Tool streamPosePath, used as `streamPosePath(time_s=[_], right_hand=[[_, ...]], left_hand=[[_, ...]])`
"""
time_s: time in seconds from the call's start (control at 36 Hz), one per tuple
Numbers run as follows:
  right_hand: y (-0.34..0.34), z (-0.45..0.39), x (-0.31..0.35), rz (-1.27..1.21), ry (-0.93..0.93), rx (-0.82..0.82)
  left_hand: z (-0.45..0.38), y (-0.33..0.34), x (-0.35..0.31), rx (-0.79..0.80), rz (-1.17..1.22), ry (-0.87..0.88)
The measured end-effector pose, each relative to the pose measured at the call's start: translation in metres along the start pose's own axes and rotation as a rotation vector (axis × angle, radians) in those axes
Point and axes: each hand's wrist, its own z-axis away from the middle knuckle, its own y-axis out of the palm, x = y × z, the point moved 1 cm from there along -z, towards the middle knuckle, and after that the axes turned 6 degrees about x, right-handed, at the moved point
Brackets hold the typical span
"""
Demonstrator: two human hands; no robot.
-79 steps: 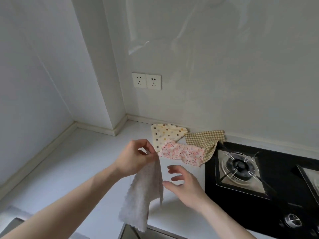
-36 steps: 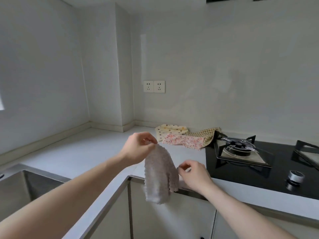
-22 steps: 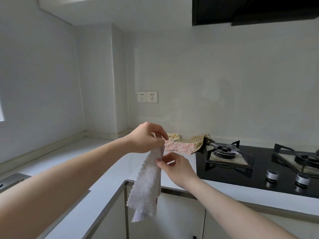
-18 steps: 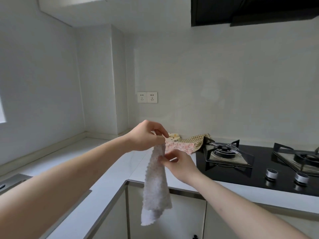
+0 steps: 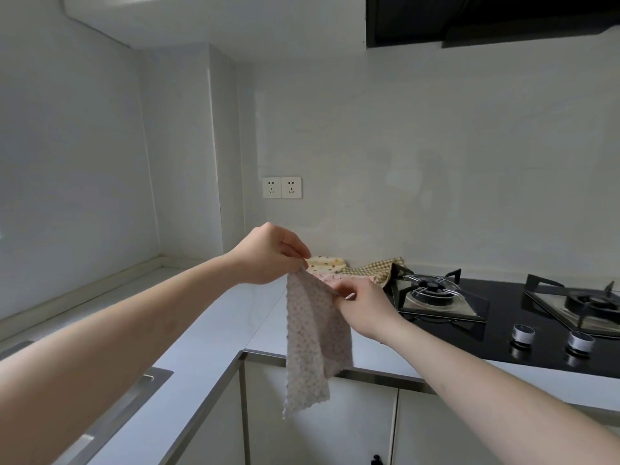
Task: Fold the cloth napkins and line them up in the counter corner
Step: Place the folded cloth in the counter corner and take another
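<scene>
Left hand (image 5: 268,255): thumb and fingers curled, pinching the top corner of the grey dotted napkin (image 5: 313,337). Right hand (image 5: 364,305): fingertips closed on the napkin's upper right edge, just below and right of the left hand. Napkin is in the air, hanging in front of the counter's (image 5: 214,330) front edge and the cabinet doors (image 5: 322,427); lower part drapes freely, partly doubled over.

Against the back wall edge of the counter, beside the hob (image 5: 503,323): cream dotted napkin (image 5: 327,262), pink floral napkin (image 5: 330,278) largely hidden behind the hands, checked napkin (image 5: 372,270) touching the left burner (image 5: 432,290). All three lie in a loose, overlapping heap. Double socket (image 5: 281,187) on the wall above.
</scene>
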Motion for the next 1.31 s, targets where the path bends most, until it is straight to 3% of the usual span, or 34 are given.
streamPosePath(time_s=[0.22, 0.42, 0.69, 0.86, 1.03, 1.31], right_hand=[[-0.017, -0.011, -0.026, 0.306, 0.105, -0.030], [-0.023, -0.035, -0.058, 0.315, 0.168, -0.070], [-0.022, -0.073, -0.089, 0.442, 0.186, -0.088], [-0.022, -0.091, -0.100, 0.564, 0.200, -0.028], [-0.030, -0.108, -0.109, 0.580, 0.203, -0.104], [-0.038, -0.107, -0.115, 0.533, 0.143, -0.194]], left_hand=[[-0.010, 0.021, 0.025, -0.027, -0.065, -0.015], [-0.033, 0.035, 0.053, -0.118, -0.233, -0.021], [-0.080, 0.067, 0.105, -0.145, -0.333, -0.174], [-0.102, 0.080, 0.126, -0.207, -0.342, -0.240], [-0.111, 0.083, 0.142, -0.262, -0.249, -0.330], [-0.106, 0.087, 0.159, -0.197, -0.148, -0.214]])
